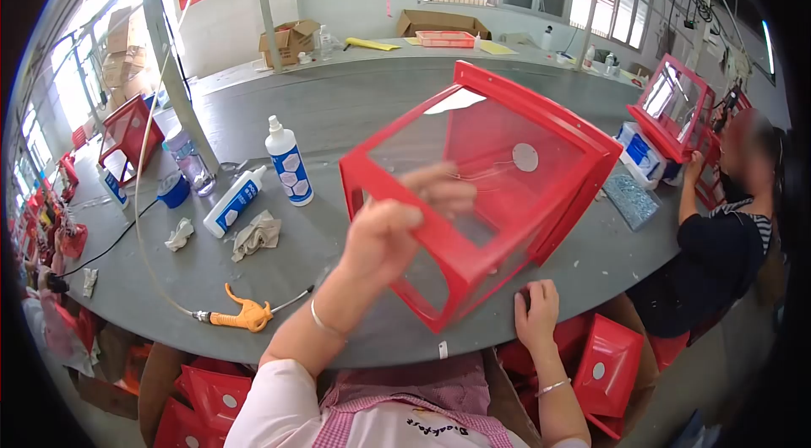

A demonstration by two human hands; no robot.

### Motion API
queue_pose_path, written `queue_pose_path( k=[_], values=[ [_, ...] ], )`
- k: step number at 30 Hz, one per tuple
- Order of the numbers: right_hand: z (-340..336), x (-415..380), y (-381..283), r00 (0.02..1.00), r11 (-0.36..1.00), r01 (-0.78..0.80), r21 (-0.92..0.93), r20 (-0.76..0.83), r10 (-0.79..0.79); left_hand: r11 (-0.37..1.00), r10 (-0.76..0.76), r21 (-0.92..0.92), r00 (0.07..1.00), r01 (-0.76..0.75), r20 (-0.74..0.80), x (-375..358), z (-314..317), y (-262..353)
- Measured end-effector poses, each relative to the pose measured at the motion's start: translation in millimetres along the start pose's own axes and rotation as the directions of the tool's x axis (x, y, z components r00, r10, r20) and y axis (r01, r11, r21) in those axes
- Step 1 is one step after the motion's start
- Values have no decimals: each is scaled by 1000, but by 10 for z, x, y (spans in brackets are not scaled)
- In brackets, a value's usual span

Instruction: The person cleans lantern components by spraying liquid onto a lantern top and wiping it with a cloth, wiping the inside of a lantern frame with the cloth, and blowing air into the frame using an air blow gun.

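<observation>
A red frame box with clear panels (pixel 498 233) stands tilted on the grey table in front of me. My left hand (pixel 393 224) reaches across its near frame edge, with blurred, outstretched fingers over the clear top panel. A round white sticker (pixel 525 157) shows through that panel. By the table's front edge, just right of the box's lower corner, is my right hand (pixel 538 313), its fingers curled in around a dark spot that I cannot make out. An orange air blow gun (pixel 241 313) on a hose lies left of my left forearm.
A white-and-blue bottle (pixel 289 162) stands behind a similar bottle lying down (pixel 235 203). Crumpled tissue (pixel 257 235) lies close by. Cartons of red parts (pixel 610 368) sit below the table edge. At right, a person (pixel 726 228) handles another red box (pixel 673 106).
</observation>
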State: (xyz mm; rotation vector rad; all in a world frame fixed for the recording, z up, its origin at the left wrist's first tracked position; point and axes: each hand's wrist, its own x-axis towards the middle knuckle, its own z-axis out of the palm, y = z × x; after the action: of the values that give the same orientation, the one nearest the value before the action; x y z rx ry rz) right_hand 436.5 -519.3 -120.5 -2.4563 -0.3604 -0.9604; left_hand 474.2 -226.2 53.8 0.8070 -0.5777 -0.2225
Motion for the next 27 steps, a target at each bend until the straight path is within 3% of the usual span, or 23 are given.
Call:
queue_pose_path(
  k=[6, 8, 12, 14, 16, 18, 19, 21, 22, 25, 27],
  values=[
    [4, 30, 8, 993, 989, -119, 89, 16, 118, 992, 95, -86, 995, -94, 7, 1061, -552, 299],
    [1, 59, -15, 991, 986, -136, 96, 17, 135, 978, 209, 20, 977, -208, -53, 1442, -852, 289],
    [34, 85, -12, 982, 978, -187, 87, 29, 185, 954, 287, 122, 950, -273, -122, 2199, -1707, 274],
    [45, 115, -1, 977, 975, -210, 78, 34, 208, 905, 363, 292, 920, -310, -146, 2488, -2288, 234],
    [57, 109, -5, 972, 970, -236, 65, 31, 234, 926, 329, 283, 899, -248, -289, 2600, -2851, 152],
    [77, 119, 0, 964, 962, -267, 54, 32, 266, 928, 370, 221, 816, -300, -445, 2712, -3327, 213],
    [79, 123, -3, 961, 959, -278, 50, 34, 276, 936, 348, 209, 829, -282, -439, 2738, -3486, 260],
    [71, 112, -12, 954, 953, -300, 34, 30, 299, 901, 263, 431, 723, 53, -639, 2737, -3523, 311],
    [71, 109, -13, 952, 952, -306, 27, 29, 305, 903, 252, 425, 730, 58, -635, 2737, -3507, 231],
    [77, 117, -21, 958, 957, -288, 37, 31, 287, 840, 80, 406, 657, 361, -750, 2570, -3381, 82],
    [74, 118, -22, 960, 960, -279, 37, 27, 278, 703, -42, 537, 780, 467, -624, 2451, -3258, -90]
  ],
)
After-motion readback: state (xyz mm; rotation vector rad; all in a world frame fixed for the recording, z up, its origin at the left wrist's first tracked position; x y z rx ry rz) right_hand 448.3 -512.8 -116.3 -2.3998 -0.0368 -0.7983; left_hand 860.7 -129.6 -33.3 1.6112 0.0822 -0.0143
